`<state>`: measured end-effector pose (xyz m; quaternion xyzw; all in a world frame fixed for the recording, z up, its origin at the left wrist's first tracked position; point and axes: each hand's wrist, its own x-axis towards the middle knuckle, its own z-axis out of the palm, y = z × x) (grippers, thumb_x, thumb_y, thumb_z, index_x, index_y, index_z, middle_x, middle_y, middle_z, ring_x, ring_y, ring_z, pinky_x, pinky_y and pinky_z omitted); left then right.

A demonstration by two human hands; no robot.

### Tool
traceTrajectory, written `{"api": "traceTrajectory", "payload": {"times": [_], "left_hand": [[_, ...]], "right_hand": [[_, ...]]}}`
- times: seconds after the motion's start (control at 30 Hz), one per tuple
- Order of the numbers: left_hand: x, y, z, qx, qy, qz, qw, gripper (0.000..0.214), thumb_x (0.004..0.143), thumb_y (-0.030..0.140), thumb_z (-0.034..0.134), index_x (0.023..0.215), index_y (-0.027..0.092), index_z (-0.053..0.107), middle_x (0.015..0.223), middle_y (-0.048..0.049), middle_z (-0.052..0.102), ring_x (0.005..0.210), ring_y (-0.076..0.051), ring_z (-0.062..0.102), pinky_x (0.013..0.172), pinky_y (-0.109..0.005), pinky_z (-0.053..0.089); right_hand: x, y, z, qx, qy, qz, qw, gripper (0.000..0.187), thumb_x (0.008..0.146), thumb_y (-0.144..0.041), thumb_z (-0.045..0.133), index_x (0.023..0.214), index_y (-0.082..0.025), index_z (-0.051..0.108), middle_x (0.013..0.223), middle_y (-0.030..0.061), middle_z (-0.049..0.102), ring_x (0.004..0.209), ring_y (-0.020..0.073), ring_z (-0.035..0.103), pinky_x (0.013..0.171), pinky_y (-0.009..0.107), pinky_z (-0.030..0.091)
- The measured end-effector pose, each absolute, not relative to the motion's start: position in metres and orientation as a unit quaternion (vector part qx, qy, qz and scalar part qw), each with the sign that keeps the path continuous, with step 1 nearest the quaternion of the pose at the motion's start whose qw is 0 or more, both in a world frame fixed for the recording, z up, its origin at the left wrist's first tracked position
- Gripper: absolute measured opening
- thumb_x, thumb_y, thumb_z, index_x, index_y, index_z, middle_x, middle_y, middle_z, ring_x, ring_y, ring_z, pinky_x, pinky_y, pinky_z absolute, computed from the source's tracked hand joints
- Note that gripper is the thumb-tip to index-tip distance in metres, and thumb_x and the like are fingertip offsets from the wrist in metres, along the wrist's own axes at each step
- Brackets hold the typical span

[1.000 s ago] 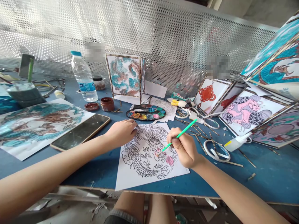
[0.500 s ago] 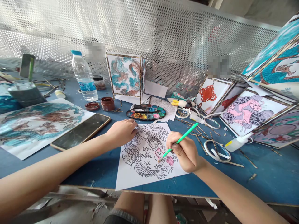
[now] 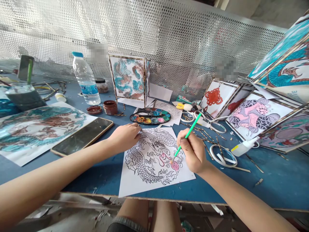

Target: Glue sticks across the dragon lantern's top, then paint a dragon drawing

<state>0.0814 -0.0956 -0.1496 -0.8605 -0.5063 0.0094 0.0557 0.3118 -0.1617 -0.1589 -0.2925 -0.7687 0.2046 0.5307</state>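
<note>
My right hand is closed around a slim green paintbrush. The brush tip touches or hovers just over a pink ball on a dragon line drawing; I cannot tell which. Pink also marks the dragon's tongue, while the rest of the sheet is black outline on white. My left hand lies at the sheet's upper left corner, its fingers curled together and holding the paper down; the fingertips are hidden. Just beyond the sheet sits a paint palette with several colours in its wells.
To the left lie a phone and a painted dragon sheet. Behind them stand a water bottle, an open brown paint jar and a cup of dark water. Tape rolls, a glue bottle and framed paper panels fill the right.
My right hand has brought the brush tip up and rightward, from the white paper left of the pink ball to the ball's upper edge. My left hand keeps its place on the sheet.
</note>
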Motion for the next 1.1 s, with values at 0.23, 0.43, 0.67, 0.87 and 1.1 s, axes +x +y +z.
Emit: {"api": "traceTrajectory", "payload": {"times": [0.23,0.43,0.67,0.87,1.1], "left_hand": [[0.0816,-0.0965,-0.1493,-0.859,-0.509,0.005,0.052,0.037,0.086,0.029,0.034,0.111,0.018,0.059,0.107,-0.0100,0.063,0.092,-0.025,0.061,0.074,-0.034,0.048],[0.0818,-0.0967,-0.1492,-0.861,-0.505,0.008,0.054,0.038,0.087,0.030,0.033,0.111,0.017,0.059,0.106,-0.0105,0.063,0.091,-0.025,0.061,0.073,-0.035,0.048],[0.0819,-0.0955,-0.1490,-0.858,-0.512,0.012,0.047,0.037,0.086,0.030,0.035,0.113,0.019,0.058,0.108,-0.0097,0.063,0.095,-0.025,0.060,0.076,-0.033,0.048],[0.0813,-0.0957,-0.1490,-0.860,-0.508,0.010,0.044,0.038,0.086,0.030,0.035,0.113,0.018,0.059,0.108,-0.0107,0.062,0.094,-0.026,0.061,0.075,-0.035,0.048],[0.0814,-0.0960,-0.1488,-0.860,-0.509,0.007,0.049,0.038,0.087,0.030,0.034,0.113,0.018,0.059,0.107,-0.0100,0.063,0.094,-0.025,0.061,0.074,-0.033,0.048]], "right_hand": [[0.3114,-0.1602,-0.1602,-0.278,-0.793,0.194,0.507,0.014,0.093,-0.025,0.035,0.084,-0.022,0.045,0.069,-0.0004,0.045,0.061,0.0133,0.043,0.057,0.030,0.034],[0.3109,-0.1606,-0.1594,-0.283,-0.793,0.199,0.501,0.017,0.094,-0.025,0.034,0.082,-0.022,0.045,0.070,0.0000,0.045,0.062,0.0128,0.043,0.057,0.029,0.034],[0.3102,-0.1614,-0.1562,-0.291,-0.804,0.200,0.478,0.021,0.094,-0.026,0.033,0.078,-0.021,0.045,0.066,-0.0009,0.044,0.058,0.0121,0.041,0.056,0.028,0.034],[0.3135,-0.1608,-0.1566,-0.284,-0.783,0.195,0.519,0.018,0.094,-0.026,0.034,0.081,-0.022,0.045,0.065,-0.0011,0.042,0.057,0.0126,0.040,0.054,0.028,0.032],[0.3115,-0.1611,-0.1565,-0.275,-0.805,0.201,0.486,0.017,0.094,-0.025,0.035,0.081,-0.022,0.045,0.069,-0.0006,0.045,0.059,0.0120,0.041,0.056,0.028,0.034]]}}
